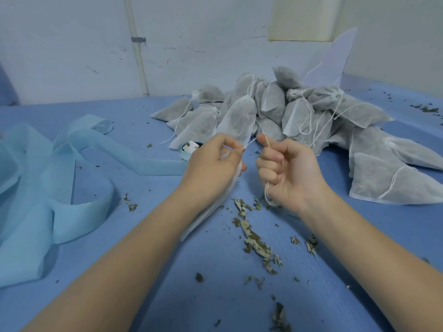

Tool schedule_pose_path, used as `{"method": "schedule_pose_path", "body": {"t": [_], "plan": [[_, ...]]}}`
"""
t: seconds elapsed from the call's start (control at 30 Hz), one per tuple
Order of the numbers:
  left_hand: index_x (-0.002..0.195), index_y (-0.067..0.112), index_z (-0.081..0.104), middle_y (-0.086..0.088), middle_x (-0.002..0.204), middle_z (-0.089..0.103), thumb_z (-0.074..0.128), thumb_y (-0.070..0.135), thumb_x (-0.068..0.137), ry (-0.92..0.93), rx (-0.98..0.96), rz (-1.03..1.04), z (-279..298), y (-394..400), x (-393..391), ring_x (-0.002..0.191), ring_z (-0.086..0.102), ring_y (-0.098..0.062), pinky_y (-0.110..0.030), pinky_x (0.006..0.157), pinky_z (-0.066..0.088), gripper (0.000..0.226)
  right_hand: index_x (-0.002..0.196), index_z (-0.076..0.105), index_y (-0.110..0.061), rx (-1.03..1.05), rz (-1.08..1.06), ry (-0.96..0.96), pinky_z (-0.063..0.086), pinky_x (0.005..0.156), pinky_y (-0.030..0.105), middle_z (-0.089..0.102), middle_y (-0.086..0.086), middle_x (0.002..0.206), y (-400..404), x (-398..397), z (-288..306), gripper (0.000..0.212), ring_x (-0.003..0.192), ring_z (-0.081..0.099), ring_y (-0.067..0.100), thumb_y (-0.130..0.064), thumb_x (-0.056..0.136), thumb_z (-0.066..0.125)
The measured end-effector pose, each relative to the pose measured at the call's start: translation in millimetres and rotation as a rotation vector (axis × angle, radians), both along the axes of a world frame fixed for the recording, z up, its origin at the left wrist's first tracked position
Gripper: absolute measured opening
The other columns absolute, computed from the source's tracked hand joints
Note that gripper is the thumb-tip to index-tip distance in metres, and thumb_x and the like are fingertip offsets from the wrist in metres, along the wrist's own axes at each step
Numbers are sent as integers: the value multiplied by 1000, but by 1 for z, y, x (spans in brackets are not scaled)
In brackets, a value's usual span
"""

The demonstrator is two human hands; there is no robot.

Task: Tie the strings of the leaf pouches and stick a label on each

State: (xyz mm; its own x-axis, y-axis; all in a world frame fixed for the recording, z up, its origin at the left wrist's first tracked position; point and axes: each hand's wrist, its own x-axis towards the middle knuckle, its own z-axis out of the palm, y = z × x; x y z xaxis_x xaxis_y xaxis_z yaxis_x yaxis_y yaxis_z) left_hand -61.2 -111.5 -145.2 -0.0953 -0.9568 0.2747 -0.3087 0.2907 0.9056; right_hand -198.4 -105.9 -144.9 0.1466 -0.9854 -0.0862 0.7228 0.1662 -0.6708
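My left hand (pixel 215 161) grips a white leaf pouch (pixel 211 207) that trails down under my wrist toward me. Its thumb and forefinger pinch the pouch's white string (pixel 251 140). That string runs taut to my right hand (pixel 287 171), whose curled fingers hold it, with a loop hanging below the palm. Behind my hands lies a heap of several filled leaf pouches (pixel 275 109) with loose strings. A roll of labels (pixel 188 149) sits just left of my left hand, partly hidden by it.
Long loops of light blue backing strip (pixel 79 168) sprawl over the left side of the blue table (pixel 215 295). Dry leaf crumbs (pixel 254 238) are scattered between my forearms. More pouches (pixel 388 173) lie at the right. A white wall with a pipe (pixel 137 51) stands behind.
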Motion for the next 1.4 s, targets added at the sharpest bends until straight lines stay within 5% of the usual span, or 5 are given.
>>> {"method": "schedule_pose_path", "body": {"t": [0.47, 0.9, 1.17, 1.27, 1.4], "plan": [[85, 15, 67, 11, 75, 66, 58, 25, 91, -195, -318, 184, -9, 4, -2, 73, 54, -3, -9, 65, 37, 14, 114, 64, -51, -296, -105, 1106, 30, 45, 17, 48, -8, 56, -1, 10, -5, 61, 59, 33, 16, -3, 84, 40], [82, 15, 69, 18, 63, 62, 51, 21, 93, -23, -120, 235, -7, -1, 1, 64, 52, 11, -2, 62, 35, 21, 106, 43, -15, -461, -308, 1297, 35, 53, 10, 48, -16, 46, 4, 18, -8, 23, 47, 45, -2, -3, 88, 50], [74, 22, 64, 17, 59, 59, 55, 21, 92, -63, -193, 41, 1, 8, 17, 62, 52, 7, -6, 62, 35, 20, 83, 74, -16, -317, -100, 1269, 38, 55, 21, 41, -14, 50, -2, 11, 11, 20, 47, 36, 3, -30, 91, 63], [71, 16, 63, 5, 58, 55, 60, 26, 88, -186, -302, 66, 4, 10, 29, 60, 48, 3, -7, 59, 36, 20, 109, 66, 4, -279, 2, 1331, 54, 84, 44, 68, 23, 103, -6, 18, 19, 44, 107, 57, 32, -35, 87, 65], [76, 8, 63, 10, 60, 47, 57, 21, 92, -418, -480, 168, -1, 6, 39, 62, 44, -6, -19, 61, 31, 21, 84, 62, 8, -156, 0, 1223, 38, 58, 30, 46, 15, 68, -8, 32, 21, 35, 61, 33, 26, -26, 82, 72]]}}
